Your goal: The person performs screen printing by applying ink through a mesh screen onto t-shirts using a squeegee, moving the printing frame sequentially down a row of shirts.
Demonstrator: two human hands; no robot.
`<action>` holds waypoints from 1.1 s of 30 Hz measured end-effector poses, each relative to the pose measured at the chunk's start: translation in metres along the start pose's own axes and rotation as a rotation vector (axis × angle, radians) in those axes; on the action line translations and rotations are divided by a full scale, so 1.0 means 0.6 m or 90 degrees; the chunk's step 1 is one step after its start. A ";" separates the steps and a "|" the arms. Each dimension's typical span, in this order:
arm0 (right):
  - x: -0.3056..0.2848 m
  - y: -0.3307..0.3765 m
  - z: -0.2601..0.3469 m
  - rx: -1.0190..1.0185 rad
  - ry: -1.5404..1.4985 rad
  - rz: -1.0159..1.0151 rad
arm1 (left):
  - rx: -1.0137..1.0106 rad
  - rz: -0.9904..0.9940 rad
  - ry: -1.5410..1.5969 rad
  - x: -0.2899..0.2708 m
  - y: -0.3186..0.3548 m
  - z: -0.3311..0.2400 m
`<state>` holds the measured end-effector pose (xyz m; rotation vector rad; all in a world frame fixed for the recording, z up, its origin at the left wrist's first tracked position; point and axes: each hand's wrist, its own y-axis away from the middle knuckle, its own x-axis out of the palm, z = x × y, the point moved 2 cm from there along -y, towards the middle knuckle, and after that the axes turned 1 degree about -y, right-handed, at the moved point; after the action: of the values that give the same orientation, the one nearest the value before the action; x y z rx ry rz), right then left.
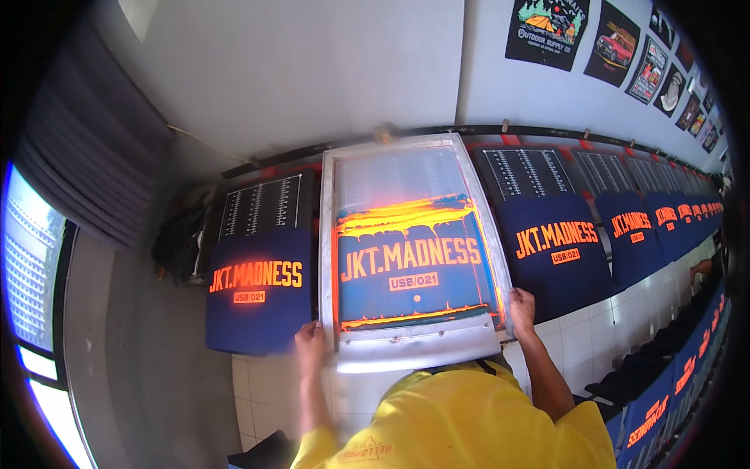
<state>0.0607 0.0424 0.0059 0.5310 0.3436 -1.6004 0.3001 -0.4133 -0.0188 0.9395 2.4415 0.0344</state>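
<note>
Yellow shirt (461, 422) at 6 o'clock, nearest me. Left hand (310, 342) and right hand (521, 309) each grasp a lower corner of the metal-framed printing screen (414, 344), lying flat at centre on the tabletop (594, 328). Orange ink (406, 217) pooled at its 12 o'clock end. Printed navy cloth (258, 289) at 9 o'clock; printed pieces (558, 250) run toward 3. I judge this station's print unconfirmed.

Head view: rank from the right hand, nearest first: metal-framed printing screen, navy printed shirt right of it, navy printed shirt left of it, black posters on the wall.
1. Metal-framed printing screen: in the right hand grip, at its right edge.
2. Navy printed shirt on the right: just beside.
3. Navy printed shirt on the left: beyond the screen.
4. Black posters: top right wall.
</note>
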 end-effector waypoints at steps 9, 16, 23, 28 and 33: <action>0.019 -0.009 -0.007 -0.073 0.106 -0.046 | 0.087 0.002 -0.158 0.006 -0.028 0.026; 0.025 -0.014 -0.032 -0.136 0.087 -0.075 | 0.053 0.003 -0.184 0.014 -0.023 0.006; 0.017 -0.015 -0.026 -0.065 0.050 0.010 | 0.021 0.012 -0.146 0.020 -0.024 0.012; 0.024 -0.006 -0.014 -0.079 -0.046 0.007 | 0.011 -0.037 -0.122 0.023 -0.025 0.041; 0.021 -0.003 -0.029 -0.040 -0.027 0.038 | 0.026 -0.055 -0.122 0.023 -0.019 0.054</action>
<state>0.0606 0.0411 -0.0157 0.4556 0.3422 -1.5366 0.3001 -0.4186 -0.0557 0.8144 2.3095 -0.1311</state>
